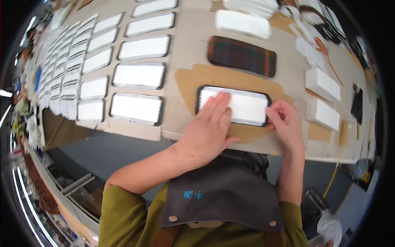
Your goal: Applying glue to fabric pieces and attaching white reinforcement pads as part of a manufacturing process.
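Note:
A white rectangular panel [251, 106] with a dark fabric border and silvery-grey strips along its long edges lies before me on a tan sheet [187, 80]. My left hand [207, 129] rests flat across its left part, fingers stretched out. At the panel's right end, the thumb and curled fingers of my right hand [284, 119] pinch the dark border. Just beyond lies a stack or pad covered in dark plaid fabric [242, 57], and past that a pile of white pieces [242, 24].
Rows of similar white panels with dark borders [138, 75] cover the table's left side. Two white blocks [323, 114] stand to the right, near a dark tool [357, 105]. Cords and cloth [323, 24] clutter the far right. The table's front edge [164, 135] is close to my body.

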`<state>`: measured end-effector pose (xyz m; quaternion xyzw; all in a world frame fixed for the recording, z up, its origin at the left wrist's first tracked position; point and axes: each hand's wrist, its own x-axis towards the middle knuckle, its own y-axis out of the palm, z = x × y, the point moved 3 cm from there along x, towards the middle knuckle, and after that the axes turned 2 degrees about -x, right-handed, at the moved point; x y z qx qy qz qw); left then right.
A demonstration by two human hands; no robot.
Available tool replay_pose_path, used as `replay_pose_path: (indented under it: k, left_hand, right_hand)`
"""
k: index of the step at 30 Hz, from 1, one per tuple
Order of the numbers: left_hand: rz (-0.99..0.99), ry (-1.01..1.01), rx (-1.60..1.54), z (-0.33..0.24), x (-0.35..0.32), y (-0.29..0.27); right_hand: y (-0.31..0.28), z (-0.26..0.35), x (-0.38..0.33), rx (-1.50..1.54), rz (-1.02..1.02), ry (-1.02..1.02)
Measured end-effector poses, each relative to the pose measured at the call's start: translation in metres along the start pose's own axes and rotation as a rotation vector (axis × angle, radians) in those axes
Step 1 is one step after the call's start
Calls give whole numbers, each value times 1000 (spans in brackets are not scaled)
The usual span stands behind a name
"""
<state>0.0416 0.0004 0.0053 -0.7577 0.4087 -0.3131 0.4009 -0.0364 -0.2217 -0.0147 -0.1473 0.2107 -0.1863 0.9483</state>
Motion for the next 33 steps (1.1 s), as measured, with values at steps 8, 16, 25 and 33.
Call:
replay_pose_path:
  k: [8,16,25,33]
  left_hand:
    - [-94,80,-45,-8,25,-6]
    - [-185,34,-123,-19,30,16]
    - [-159,12,-158,-16,41,10]
    - [-199,-43,-177,-17,45,12]
  right_hand:
    - [-4,8,-7,27,-38,65]
    - [-5,-5,-6,3,-59,9]
    - [-6,3,-4,-133,-38,-159]
    - [-9,18,-3,312,152,29]
